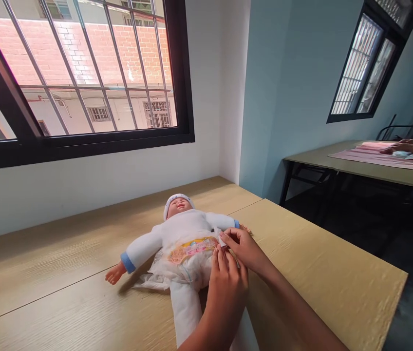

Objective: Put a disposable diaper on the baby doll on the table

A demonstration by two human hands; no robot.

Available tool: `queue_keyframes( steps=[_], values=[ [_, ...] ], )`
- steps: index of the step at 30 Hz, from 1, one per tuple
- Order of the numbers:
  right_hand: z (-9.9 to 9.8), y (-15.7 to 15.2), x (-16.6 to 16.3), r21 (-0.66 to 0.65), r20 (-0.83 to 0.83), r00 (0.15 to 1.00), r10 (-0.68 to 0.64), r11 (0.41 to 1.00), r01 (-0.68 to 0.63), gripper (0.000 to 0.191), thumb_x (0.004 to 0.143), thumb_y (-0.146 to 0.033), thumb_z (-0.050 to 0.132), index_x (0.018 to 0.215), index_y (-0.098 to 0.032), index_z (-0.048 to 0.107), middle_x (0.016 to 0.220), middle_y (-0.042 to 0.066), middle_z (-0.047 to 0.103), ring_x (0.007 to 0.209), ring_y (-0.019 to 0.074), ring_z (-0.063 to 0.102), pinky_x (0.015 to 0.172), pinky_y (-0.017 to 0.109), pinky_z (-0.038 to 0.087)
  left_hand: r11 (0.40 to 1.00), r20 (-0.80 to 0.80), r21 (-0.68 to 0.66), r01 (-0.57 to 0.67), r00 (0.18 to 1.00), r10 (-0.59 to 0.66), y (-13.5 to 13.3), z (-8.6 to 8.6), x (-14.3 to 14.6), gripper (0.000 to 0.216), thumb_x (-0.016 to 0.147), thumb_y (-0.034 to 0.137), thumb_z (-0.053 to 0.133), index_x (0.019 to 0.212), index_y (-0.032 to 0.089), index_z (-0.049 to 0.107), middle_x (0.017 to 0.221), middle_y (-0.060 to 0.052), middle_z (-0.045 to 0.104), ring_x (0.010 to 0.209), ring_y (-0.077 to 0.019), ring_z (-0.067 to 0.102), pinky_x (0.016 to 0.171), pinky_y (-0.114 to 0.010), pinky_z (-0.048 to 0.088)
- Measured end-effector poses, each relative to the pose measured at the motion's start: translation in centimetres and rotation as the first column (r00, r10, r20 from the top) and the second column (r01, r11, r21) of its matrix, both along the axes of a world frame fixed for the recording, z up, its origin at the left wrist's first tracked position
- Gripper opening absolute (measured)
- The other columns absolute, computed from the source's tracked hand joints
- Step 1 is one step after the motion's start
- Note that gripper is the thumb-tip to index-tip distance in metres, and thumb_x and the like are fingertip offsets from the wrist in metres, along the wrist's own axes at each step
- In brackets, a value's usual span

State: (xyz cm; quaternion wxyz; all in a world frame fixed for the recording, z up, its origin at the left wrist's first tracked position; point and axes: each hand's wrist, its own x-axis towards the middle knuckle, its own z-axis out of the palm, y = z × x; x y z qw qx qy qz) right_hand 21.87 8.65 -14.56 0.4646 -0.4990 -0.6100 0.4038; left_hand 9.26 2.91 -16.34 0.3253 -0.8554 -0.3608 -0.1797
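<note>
A baby doll (180, 229) in a white outfit with blue cuffs and a white cap lies on its back on a light wooden table (60, 263). It wears a white disposable diaper (192, 268) with a colourful printed waistband. My right hand (243, 248) is at the doll's waist, its fingertips pinching a small white diaper tab (221, 240). Just below it, my left hand (226, 287) grips the side of the diaper at the doll's hip. My hands hide that hip and part of the doll's leg.
A barred window (82, 73) runs along the wall behind the table, whose near corner drops off at the right. Farther right stands a second table (312, 158) with a pink mat (367, 156), where a co-worker's hand (400, 147) rests on a white item.
</note>
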Motion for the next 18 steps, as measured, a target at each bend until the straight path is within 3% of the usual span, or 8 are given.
queue_keyframes(
  steps=[11,18],
  values=[
    [-0.1,-0.6,-1.3,-0.003,-0.054,0.998,0.024,1.000,-0.024,0.027,0.097,-0.037,0.063,0.084,-0.013,0.064,0.079,0.000,0.064,0.076,0.0144,0.065,0.075,0.032,0.056,0.999,-0.043,0.045,0.012,0.999,-0.010,0.7,-2.4,0.6,0.026,0.094,0.031,0.067,0.112,0.012,0.068,0.107,-0.009,0.074,0.102,-0.0238,0.072,0.090,-0.045,0.060],
    [-0.1,-1.0,-2.3,-0.045,-0.195,0.981,0.004,0.999,-0.013,0.032,0.100,-0.044,0.056,0.102,-0.014,0.067,0.089,0.003,0.069,0.089,0.0179,0.068,0.089,0.041,0.055,0.998,-0.043,0.015,0.061,0.997,-0.060,1.4,-2.3,0.2,0.027,0.096,0.035,0.063,0.111,0.012,0.068,0.109,-0.009,0.073,0.105,-0.0241,0.070,0.092,-0.046,0.058]
  ],
)
